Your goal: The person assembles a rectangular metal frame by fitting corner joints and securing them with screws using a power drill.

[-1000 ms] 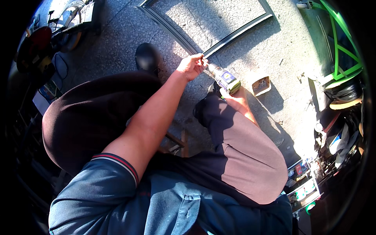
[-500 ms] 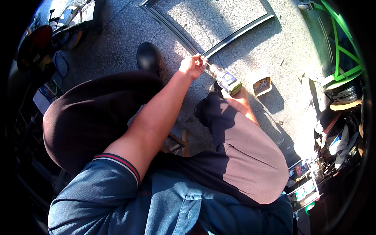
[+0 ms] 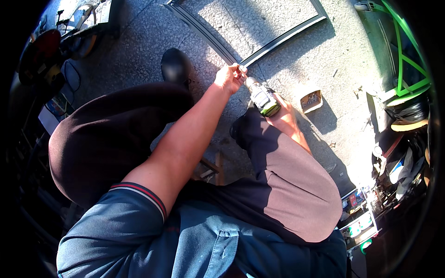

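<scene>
A dark grey metal frame [image 3: 283,41] lies on the speckled floor, its near corner pointing toward me. At that corner my left hand [image 3: 228,79] is closed, fingertips pinched around the front end of the bit. Whatever small piece sits between those fingers is too small to make out. My right hand [image 3: 283,115] grips a green and grey cordless drill [image 3: 263,99] from behind and to the right. The drill points up and left, its bit reaching my left fingertips. Its handle is mostly hidden by the drill body and my hand.
A small open box [image 3: 311,109] of loose screws or similar bits stands right of the drill. My black shoe [image 3: 176,66] is left of the frame corner. A bright green metal structure [image 3: 402,69] stands at the right, and a machine [image 3: 85,28] at the far left.
The drill's rear end has swung to the left and slightly down, so it points more steeply forward. My right hand has shifted with it. My left hand stays nearly in place at the corner.
</scene>
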A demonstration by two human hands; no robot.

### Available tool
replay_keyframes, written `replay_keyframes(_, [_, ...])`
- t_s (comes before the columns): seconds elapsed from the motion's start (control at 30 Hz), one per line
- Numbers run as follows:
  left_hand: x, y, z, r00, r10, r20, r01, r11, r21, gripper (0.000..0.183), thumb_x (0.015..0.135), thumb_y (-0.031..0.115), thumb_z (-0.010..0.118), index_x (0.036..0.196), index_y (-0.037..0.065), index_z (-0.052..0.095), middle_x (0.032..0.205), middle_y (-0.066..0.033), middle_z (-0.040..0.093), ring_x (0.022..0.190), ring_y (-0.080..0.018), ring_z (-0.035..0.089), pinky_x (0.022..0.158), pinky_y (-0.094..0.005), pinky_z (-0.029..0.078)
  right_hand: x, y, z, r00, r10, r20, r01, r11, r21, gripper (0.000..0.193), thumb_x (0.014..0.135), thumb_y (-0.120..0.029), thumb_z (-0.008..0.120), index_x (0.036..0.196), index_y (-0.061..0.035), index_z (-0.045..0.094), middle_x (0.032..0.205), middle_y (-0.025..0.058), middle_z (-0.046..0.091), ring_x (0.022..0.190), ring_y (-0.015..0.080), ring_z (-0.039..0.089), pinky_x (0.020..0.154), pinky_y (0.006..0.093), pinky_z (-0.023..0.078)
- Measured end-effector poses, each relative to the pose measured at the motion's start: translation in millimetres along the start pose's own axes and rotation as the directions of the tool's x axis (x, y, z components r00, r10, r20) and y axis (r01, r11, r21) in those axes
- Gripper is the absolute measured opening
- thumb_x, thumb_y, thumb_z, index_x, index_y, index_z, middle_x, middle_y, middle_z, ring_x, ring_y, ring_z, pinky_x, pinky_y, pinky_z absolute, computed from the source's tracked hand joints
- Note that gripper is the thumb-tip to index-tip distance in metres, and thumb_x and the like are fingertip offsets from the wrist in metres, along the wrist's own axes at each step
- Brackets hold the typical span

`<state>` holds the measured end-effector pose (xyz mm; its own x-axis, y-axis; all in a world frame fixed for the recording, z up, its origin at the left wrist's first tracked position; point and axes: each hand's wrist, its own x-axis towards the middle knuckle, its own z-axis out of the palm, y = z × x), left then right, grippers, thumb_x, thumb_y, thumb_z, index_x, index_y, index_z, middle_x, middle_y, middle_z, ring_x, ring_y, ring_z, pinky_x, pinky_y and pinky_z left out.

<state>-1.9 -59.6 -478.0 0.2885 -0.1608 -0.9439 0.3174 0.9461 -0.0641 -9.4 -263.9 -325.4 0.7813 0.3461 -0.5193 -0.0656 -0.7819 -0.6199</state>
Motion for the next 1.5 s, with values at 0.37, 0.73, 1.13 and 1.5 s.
replay_keyframes(0.37, [11.9,-8.4,-7.2,0.992,-0.059,-0.109,0.067,0.995,0.071,0.017,0.101,0.012,0.045,0.093,0.000,0.054,0.080,-0.0120,0.061,0.068,-0.0204,0.062,0.059,-0.0323,0.057,1.0,-13.5,-4.5,0.981,0.186,0.049,-0.189,0.979,0.075,0.037,0.073,-0.019,0.078,0.105,-0.0065,0.063,0.090,0.0197,0.072,0.089,0.0394,0.070,0.077,0.0438,0.055])
replay_keyframes(0.73, [16.1,0.0,-8.2,0.996,-0.076,-0.055,0.074,0.997,-0.032,0.012,0.094,0.000,0.045,0.094,-0.006,0.055,0.085,-0.0148,0.059,0.070,-0.0209,0.062,0.063,-0.0302,0.058,19.5,-14.9,2.6,0.991,0.132,0.016,-0.132,0.991,0.033,0.029,0.081,-0.024,0.072,0.102,-0.0060,0.064,0.090,0.0213,0.071,0.089,0.0416,0.069,0.077,0.0459,0.055])
replay_keyframes(1.13, [23.6,3.6,-18.2,0.997,0.003,-0.075,-0.006,0.999,-0.037,0.015,0.095,0.005,0.045,0.087,-0.002,0.057,0.079,-0.0111,0.059,0.069,-0.0212,0.062,0.063,-0.0351,0.058,35.9,-25.2,1.9,0.977,0.182,0.108,-0.180,0.983,-0.032,0.032,0.081,-0.019,0.070,0.108,-0.0029,0.066,0.095,0.0209,0.072,0.094,0.0360,0.071,0.081,0.0412,0.056])
replay_keyframes(1.5, [3.0,-3.7,4.5,0.994,0.024,-0.107,0.006,0.961,0.277,0.015,0.094,0.007,0.054,0.089,-0.003,0.064,0.075,-0.0098,0.060,0.061,-0.0214,0.061,0.057,-0.0341,0.057,72.8,-90.4,-50.4,0.923,0.306,0.232,-0.242,0.932,-0.269,0.036,0.086,-0.024,0.063,0.116,-0.0046,0.066,0.106,0.0245,0.070,0.106,0.0403,0.066,0.090,0.0441,0.053])
